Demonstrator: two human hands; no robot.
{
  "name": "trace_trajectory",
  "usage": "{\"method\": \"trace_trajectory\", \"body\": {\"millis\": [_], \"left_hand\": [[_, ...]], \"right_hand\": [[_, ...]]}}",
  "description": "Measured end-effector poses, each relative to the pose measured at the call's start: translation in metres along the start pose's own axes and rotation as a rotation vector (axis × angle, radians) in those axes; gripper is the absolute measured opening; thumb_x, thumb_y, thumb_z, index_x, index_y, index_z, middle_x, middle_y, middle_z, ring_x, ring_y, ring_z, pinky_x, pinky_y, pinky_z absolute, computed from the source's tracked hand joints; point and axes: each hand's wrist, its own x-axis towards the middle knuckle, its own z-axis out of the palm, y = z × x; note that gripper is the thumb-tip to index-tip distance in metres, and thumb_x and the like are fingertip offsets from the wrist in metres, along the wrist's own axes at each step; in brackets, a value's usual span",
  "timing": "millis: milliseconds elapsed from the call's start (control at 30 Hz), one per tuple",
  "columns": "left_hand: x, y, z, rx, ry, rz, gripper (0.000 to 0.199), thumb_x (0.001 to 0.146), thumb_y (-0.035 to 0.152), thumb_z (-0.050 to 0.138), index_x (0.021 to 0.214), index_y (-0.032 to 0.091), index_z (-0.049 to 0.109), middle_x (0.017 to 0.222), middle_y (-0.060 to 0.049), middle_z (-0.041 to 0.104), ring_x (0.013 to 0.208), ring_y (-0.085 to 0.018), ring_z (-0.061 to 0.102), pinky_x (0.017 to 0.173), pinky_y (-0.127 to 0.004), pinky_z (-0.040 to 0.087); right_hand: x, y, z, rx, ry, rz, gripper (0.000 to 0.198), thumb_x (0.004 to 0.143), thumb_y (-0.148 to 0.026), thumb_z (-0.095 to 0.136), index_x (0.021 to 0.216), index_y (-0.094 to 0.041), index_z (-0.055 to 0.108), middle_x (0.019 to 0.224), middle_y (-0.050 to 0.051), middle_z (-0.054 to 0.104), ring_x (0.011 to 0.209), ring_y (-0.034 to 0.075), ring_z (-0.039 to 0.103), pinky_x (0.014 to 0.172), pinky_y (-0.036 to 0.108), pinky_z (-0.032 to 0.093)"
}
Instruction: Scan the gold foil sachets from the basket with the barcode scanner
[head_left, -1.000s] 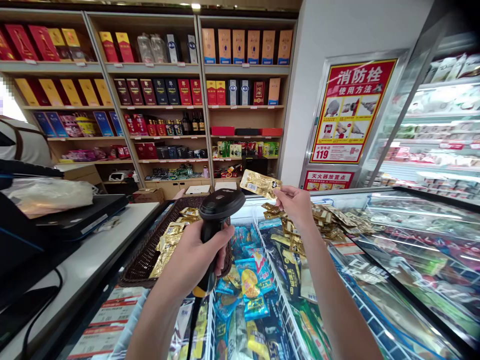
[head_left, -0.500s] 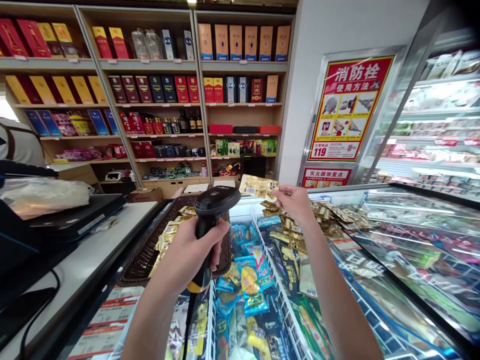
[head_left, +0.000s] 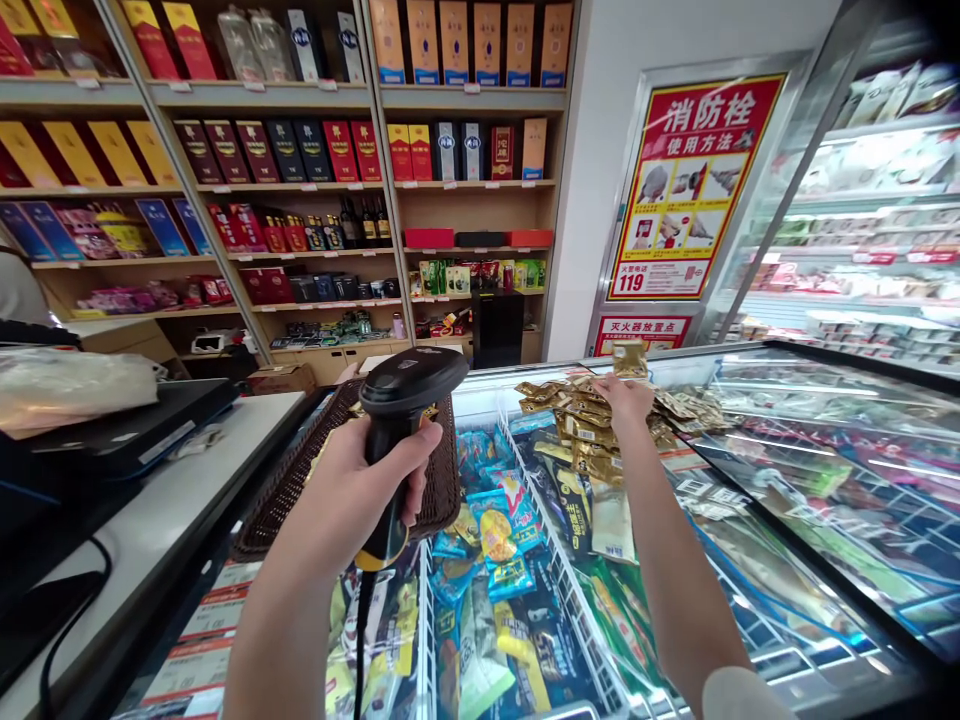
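Note:
My left hand (head_left: 375,475) is wrapped round the handle of a black barcode scanner (head_left: 412,380), its head tilted toward the right and its cable hanging down. My right hand (head_left: 628,398) reaches over a heap of gold foil packets (head_left: 589,430) at the far side of the chest freezer. Its fingers are closed, with a gold packet (head_left: 630,358) standing up just behind them; the grip itself is partly hidden. Behind my left hand sits a brown woven basket (head_left: 439,490), its contents mostly covered by the hand and scanner.
White wire dividers (head_left: 547,510) split the freezer, with blue snack bags (head_left: 495,535) between them. A glass lid (head_left: 810,480) covers the right side. A counter (head_left: 247,440) with a black device (head_left: 172,420) stands at left. Shelves of boxes (head_left: 292,150) line the back.
My right hand has moved right and slightly down, from beside the scanner to the gold packet heap. The scanner has shifted slightly left and up, and the whole view has tilted downward.

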Motion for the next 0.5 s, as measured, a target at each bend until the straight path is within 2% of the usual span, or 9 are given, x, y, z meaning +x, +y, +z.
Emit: {"method": "trace_trajectory", "body": {"millis": [100, 200, 300, 400, 500], "left_hand": [[0.0, 0.0, 0.0, -0.038, 0.015, -0.021, 0.035, 0.079, 0.049, 0.07, 0.072, 0.019, 0.053, 0.055, 0.003, 0.054, 0.045, -0.012, 0.051, 0.042, -0.025, 0.042], [0.0, 0.001, -0.001, -0.078, 0.033, -0.034, 0.036, 0.078, 0.05, 0.071, 0.072, 0.019, 0.054, 0.055, 0.003, 0.054, 0.045, -0.011, 0.05, 0.041, -0.024, 0.043], [-0.001, 0.002, -0.005, -0.121, 0.05, -0.017, 0.033, 0.076, 0.045, 0.074, 0.072, 0.019, 0.054, 0.055, 0.003, 0.054, 0.045, -0.011, 0.049, 0.04, -0.023, 0.042], [-0.003, 0.003, -0.012, -0.172, 0.117, -0.004, 0.03, 0.074, 0.04, 0.076, 0.075, 0.019, 0.055, 0.056, 0.004, 0.054, 0.045, -0.011, 0.049, 0.039, -0.022, 0.041], [-0.006, 0.003, -0.021, -0.19, 0.174, 0.025, 0.028, 0.074, 0.038, 0.076, 0.081, 0.018, 0.057, 0.056, 0.004, 0.055, 0.043, -0.01, 0.05, 0.039, -0.021, 0.04]], "right_hand": [[0.0, 0.009, -0.002, -0.079, -0.014, 0.081, 0.017, 0.079, -0.009, 0.063, 0.067, -0.017, 0.055, 0.054, 0.0, 0.059, 0.065, 0.017, 0.069, 0.07, 0.028, 0.061], [-0.013, 0.011, 0.011, -0.134, -0.167, 0.1, 0.01, 0.076, -0.009, 0.063, 0.068, -0.014, 0.061, 0.058, 0.002, 0.063, 0.06, 0.015, 0.067, 0.063, 0.026, 0.061], [-0.039, 0.008, 0.032, -0.195, -0.349, 0.108, 0.005, 0.073, -0.01, 0.065, 0.076, -0.014, 0.067, 0.068, 0.003, 0.068, 0.058, 0.014, 0.067, 0.054, 0.023, 0.058], [-0.082, 0.006, 0.056, -0.38, -0.61, 0.0, 0.013, 0.077, -0.015, 0.062, 0.087, -0.015, 0.07, 0.077, 0.003, 0.072, 0.06, 0.013, 0.068, 0.054, 0.022, 0.055], [-0.141, 0.013, 0.086, -0.583, -0.94, -0.236, 0.013, 0.084, -0.021, 0.059, 0.087, -0.018, 0.072, 0.082, 0.004, 0.074, 0.072, 0.015, 0.07, 0.069, 0.025, 0.055]]}}
